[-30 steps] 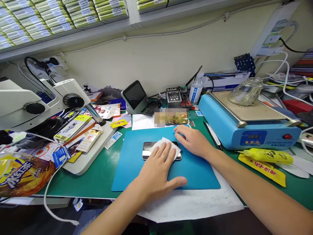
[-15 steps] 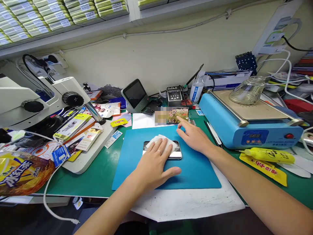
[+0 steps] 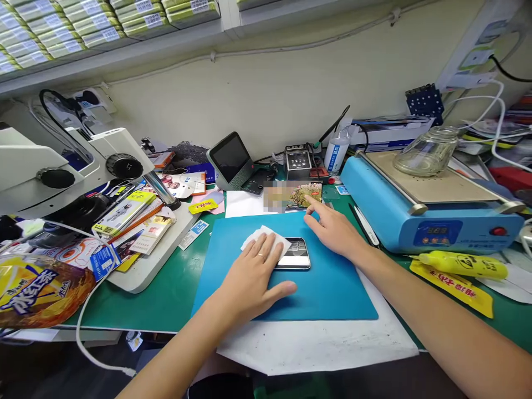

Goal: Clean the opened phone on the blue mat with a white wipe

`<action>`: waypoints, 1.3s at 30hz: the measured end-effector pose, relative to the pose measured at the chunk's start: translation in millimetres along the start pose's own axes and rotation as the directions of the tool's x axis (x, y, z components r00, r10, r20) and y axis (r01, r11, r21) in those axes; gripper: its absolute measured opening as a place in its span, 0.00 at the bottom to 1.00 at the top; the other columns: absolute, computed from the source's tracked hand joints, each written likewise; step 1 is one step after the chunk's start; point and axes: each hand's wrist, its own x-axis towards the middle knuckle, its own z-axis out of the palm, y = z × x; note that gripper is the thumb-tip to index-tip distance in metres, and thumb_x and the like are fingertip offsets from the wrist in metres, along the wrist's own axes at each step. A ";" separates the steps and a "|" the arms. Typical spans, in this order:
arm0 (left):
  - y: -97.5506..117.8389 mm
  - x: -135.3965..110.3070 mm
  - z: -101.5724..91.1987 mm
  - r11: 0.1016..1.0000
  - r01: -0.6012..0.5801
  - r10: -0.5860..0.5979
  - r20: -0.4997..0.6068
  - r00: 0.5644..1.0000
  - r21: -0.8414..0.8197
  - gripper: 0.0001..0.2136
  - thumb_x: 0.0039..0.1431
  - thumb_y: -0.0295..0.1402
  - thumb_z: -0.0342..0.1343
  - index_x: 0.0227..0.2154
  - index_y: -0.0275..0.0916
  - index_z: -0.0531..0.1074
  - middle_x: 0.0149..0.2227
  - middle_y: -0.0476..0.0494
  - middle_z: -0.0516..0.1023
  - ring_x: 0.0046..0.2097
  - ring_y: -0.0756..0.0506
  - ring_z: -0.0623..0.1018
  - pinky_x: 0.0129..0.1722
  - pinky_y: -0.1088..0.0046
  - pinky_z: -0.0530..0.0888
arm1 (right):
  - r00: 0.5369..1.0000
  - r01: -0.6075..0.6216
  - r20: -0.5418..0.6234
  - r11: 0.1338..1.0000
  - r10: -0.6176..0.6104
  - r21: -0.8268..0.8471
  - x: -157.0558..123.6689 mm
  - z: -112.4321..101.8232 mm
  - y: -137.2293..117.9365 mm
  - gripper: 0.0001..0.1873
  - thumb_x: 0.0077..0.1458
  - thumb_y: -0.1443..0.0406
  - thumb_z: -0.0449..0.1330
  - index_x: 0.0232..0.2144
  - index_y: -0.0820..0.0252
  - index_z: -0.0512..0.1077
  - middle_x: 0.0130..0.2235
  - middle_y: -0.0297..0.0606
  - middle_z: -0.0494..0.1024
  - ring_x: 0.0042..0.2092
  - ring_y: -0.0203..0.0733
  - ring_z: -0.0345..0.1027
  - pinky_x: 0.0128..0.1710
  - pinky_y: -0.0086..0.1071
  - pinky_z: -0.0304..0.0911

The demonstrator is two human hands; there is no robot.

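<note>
My left hand (image 3: 253, 274) lies flat with its fingers stretched out over a folded white tissue (image 3: 261, 235), pressing it down on the left part of a phone (image 3: 297, 256). The phone lies sideways on the blue mat (image 3: 233, 302), and the right part of its shiny dark face shows. Tissue and fingers hide its left end. To the right of the phone, my right hand (image 3: 333, 229) rests at the mat's upper right, apart from the phone. Its index finger points forward toward a printed card (image 3: 305, 195), the thumb stands apart, and no object shows in it.
At the left stands a microscope (image 3: 124, 160) with boxes on its base, and a drink bottle (image 3: 41, 291) in front. A blue heating plate machine (image 3: 432, 224) bearing a glass jar (image 3: 428, 152) is at the right. Tweezers (image 3: 366, 226) and a yellow tube (image 3: 463, 263) lie nearby.
My left hand and the tissue have slid left along the phone, uncovering more of its right part. My right hand stays beside the phone; the view has shifted slightly.
</note>
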 end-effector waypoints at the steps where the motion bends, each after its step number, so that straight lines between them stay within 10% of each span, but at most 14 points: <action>1: 6.8 8.8 1.2 1.000 -0.015 0.015 -0.008 1.000 -0.014 0.39 0.66 0.62 0.38 0.70 0.38 0.51 0.72 0.37 0.47 0.72 0.33 0.47 0.69 0.48 0.53 | 1.000 0.012 -0.018 1.000 -0.012 0.013 -0.8 -0.4 -0.4 0.13 0.64 0.58 0.49 0.38 0.55 0.71 0.60 0.43 0.74 0.39 0.46 0.76 0.38 0.39 0.67; 6: 30.3 25.4 5.4 0.985 -0.146 0.146 -0.004 0.989 -0.091 0.41 0.65 0.63 0.37 0.70 0.36 0.52 0.72 0.37 0.46 0.73 0.35 0.47 0.71 0.52 0.50 | 0.997 0.076 -0.024 0.996 -0.075 0.052 -4.8 -3.1 -1.1 0.14 0.64 0.59 0.49 0.36 0.54 0.73 0.55 0.39 0.79 0.44 0.46 0.77 0.45 0.39 0.68; 15: -12.4 -18.9 1.0 0.999 0.008 -0.008 -0.026 1.000 0.035 0.38 0.69 0.58 0.39 0.71 0.36 0.48 0.72 0.36 0.46 0.72 0.36 0.49 0.70 0.52 0.54 | 1.000 0.001 0.002 0.988 0.000 -0.153 0.3 2.8 -1.6 0.18 0.65 0.59 0.47 0.46 0.56 0.74 0.56 0.42 0.78 0.47 0.53 0.76 0.39 0.41 0.67; 24: 33.0 15.6 10.3 0.994 -0.077 0.076 -0.018 0.997 -0.072 0.44 0.65 0.64 0.36 0.71 0.33 0.47 0.72 0.35 0.44 0.73 0.34 0.45 0.70 0.51 0.51 | 1.000 -0.010 0.003 0.978 0.011 -0.208 -6.2 0.5 -7.6 0.19 0.65 0.59 0.48 0.51 0.58 0.72 0.50 0.44 0.82 0.45 0.53 0.78 0.39 0.40 0.67; 31: -0.9 -16.4 3.3 0.999 0.028 -0.028 -0.021 0.999 0.025 0.42 0.66 0.61 0.38 0.70 0.33 0.48 0.72 0.32 0.47 0.72 0.33 0.48 0.69 0.49 0.54 | 0.997 0.062 0.052 0.978 -0.053 -0.199 -0.9 4.4 -1.1 0.18 0.66 0.58 0.47 0.49 0.56 0.72 0.65 0.40 0.69 0.48 0.50 0.76 0.39 0.39 0.68; 39: 37.3 28.2 15.4 0.997 -0.007 0.004 -0.033 0.999 -0.073 0.47 0.63 0.66 0.36 0.70 0.28 0.48 0.72 0.31 0.44 0.73 0.33 0.46 0.70 0.51 0.52 | 1.000 0.020 -0.005 0.991 -0.021 -0.131 -5.4 -0.5 -4.2 0.19 0.66 0.59 0.48 0.52 0.58 0.72 0.51 0.40 0.81 0.47 0.50 0.77 0.43 0.39 0.67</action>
